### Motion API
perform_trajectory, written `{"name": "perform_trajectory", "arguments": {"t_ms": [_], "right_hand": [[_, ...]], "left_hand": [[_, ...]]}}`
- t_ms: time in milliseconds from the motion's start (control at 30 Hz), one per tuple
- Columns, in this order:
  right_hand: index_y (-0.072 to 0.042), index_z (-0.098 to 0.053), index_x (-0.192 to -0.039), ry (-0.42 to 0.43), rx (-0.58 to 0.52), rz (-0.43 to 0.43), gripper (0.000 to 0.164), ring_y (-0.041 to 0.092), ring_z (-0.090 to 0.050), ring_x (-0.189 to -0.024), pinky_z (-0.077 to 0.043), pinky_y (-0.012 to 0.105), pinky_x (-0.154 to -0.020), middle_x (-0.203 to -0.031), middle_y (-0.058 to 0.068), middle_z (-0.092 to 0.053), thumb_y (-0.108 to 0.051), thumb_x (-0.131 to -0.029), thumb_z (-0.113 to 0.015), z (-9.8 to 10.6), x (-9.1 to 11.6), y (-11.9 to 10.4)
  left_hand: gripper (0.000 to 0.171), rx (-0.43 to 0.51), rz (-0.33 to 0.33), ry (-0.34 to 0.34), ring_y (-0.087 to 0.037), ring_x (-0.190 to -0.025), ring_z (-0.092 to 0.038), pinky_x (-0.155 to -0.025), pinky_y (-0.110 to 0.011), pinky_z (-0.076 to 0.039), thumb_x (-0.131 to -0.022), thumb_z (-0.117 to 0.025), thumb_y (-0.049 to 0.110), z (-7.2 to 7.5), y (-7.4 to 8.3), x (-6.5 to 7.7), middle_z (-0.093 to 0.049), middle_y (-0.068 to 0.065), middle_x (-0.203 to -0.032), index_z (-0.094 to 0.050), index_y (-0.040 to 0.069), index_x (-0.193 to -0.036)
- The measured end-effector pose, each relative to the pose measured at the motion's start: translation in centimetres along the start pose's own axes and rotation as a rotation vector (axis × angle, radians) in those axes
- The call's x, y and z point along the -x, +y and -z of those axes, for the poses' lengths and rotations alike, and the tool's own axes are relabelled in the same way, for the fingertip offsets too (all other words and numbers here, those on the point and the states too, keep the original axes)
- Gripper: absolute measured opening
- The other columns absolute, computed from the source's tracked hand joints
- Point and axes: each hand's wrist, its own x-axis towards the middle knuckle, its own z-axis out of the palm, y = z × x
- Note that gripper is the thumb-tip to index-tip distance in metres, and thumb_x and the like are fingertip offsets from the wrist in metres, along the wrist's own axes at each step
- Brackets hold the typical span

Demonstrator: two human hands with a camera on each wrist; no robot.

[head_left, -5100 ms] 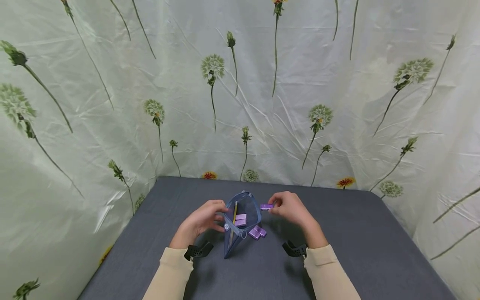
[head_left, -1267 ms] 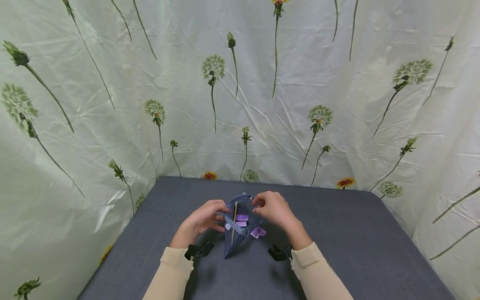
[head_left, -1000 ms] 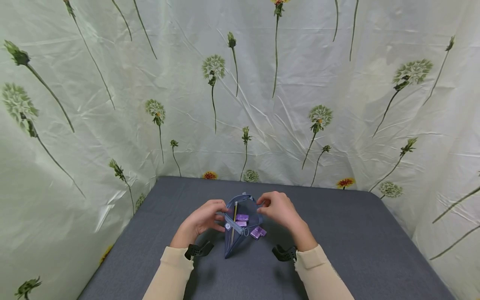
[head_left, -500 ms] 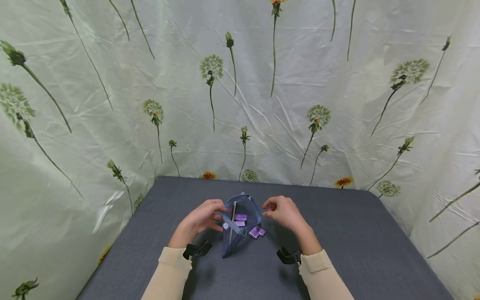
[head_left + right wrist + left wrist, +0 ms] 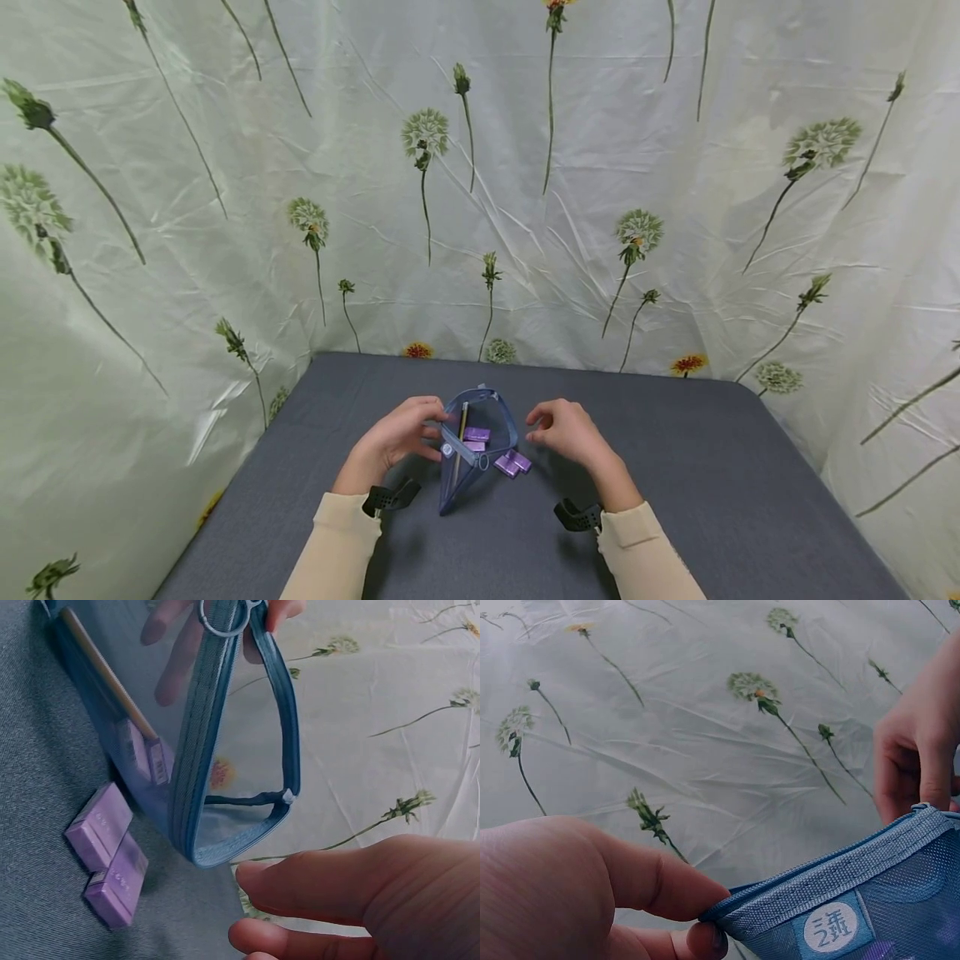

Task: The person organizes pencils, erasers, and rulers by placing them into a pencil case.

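My left hand (image 5: pixel 401 432) pinches the rim of a blue mesh zip pouch (image 5: pixel 825 889) between thumb and fingers, holding it tilted with its mouth open. Inside the pouch, a yellow pencil (image 5: pixel 461 425) leans along the left side, beside small purple boxes (image 5: pixel 477 434). Two more purple boxes (image 5: pixel 99 825) lie against each other on the table, just right of the pouch. My right hand (image 5: pixel 566 429) hovers to the right of the mouth, fingers loosely bent. In the right wrist view, its thumb and fingertips stand apart, with nothing between them.
A dark grey table (image 5: pixel 675 483) runs under everything. Behind it hangs a pale curtain (image 5: pixel 360 208) printed with dandelions. A zip-pull ring (image 5: pixel 225 619) hangs at the pouch's near corner. Black wrist bands (image 5: pixel 577 515) sit on both wrists.
Earlier my right hand held a purple box right of the pouch; then it was at the mouth. Now it is back to the right without it, and a box lies inside. The pouch shifted slightly left.
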Motion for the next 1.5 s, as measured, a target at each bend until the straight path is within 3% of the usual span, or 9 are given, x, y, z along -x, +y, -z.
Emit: {"name": "perform_trajectory", "arguments": {"t_ms": [367,600,933,1267,1500], "right_hand": [[-0.009,-0.075,-0.102,-0.143,0.013,0.085,0.023,0.013,-0.058,-0.066,-0.048,0.035,-0.061,-0.076,-0.003,-0.066,-0.012,-0.081,-0.082,-1.1,-0.3,1.2],[-0.006,-0.074,-0.103,-0.177,-0.008,0.095,0.025,0.012,-0.059,-0.064,-0.048,0.033,-0.060,-0.075,-0.001,-0.066,-0.009,-0.079,-0.082,-1.4,-0.3,1.6],[-0.010,-0.074,-0.105,-0.245,-0.046,0.100,0.035,0.015,-0.057,-0.069,-0.045,0.033,-0.059,-0.081,0.001,-0.064,-0.012,-0.073,-0.089,-1.9,-0.4,1.9],[-0.015,-0.071,-0.097,-0.230,0.054,0.117,0.034,0.015,-0.053,-0.069,-0.043,0.034,-0.063,-0.080,0.000,-0.061,-0.014,-0.069,-0.090,-2.6,-0.5,1.7],[-0.014,-0.070,-0.088,-0.197,0.075,0.097,0.023,0.012,-0.052,-0.060,-0.042,0.031,-0.056,-0.069,-0.003,-0.059,-0.006,-0.073,-0.085,-2.8,-0.5,1.9]], "left_hand": [[0.025,-0.026,-0.009,0.014,-0.028,-0.082,-0.061,-0.066,-0.050,-0.055,-0.099,-0.048,0.013,0.3,0.1,0.2,-0.051,-0.026,-0.126,-0.048,0.013,-0.075],[0.025,-0.024,-0.002,0.029,-0.028,-0.080,-0.060,-0.064,-0.049,-0.056,-0.099,-0.050,0.013,0.3,-0.1,0.2,-0.054,-0.019,-0.114,-0.049,0.012,-0.074],[0.024,-0.024,-0.004,0.013,-0.027,-0.079,-0.061,-0.065,-0.050,-0.055,-0.097,-0.051,0.013,0.6,-0.4,-0.1,-0.052,-0.026,-0.128,-0.047,0.012,-0.073],[0.024,-0.016,0.009,0.026,-0.027,-0.079,-0.060,-0.065,-0.048,-0.055,-0.096,-0.052,0.014,0.6,-0.5,-0.1,-0.056,-0.021,-0.120,-0.049,0.013,-0.072],[0.025,-0.010,0.010,0.023,-0.030,-0.085,-0.062,-0.066,-0.050,-0.055,-0.096,-0.051,0.012,0.6,-0.3,-0.1,-0.054,-0.027,-0.134,-0.048,0.013,-0.072]]}}
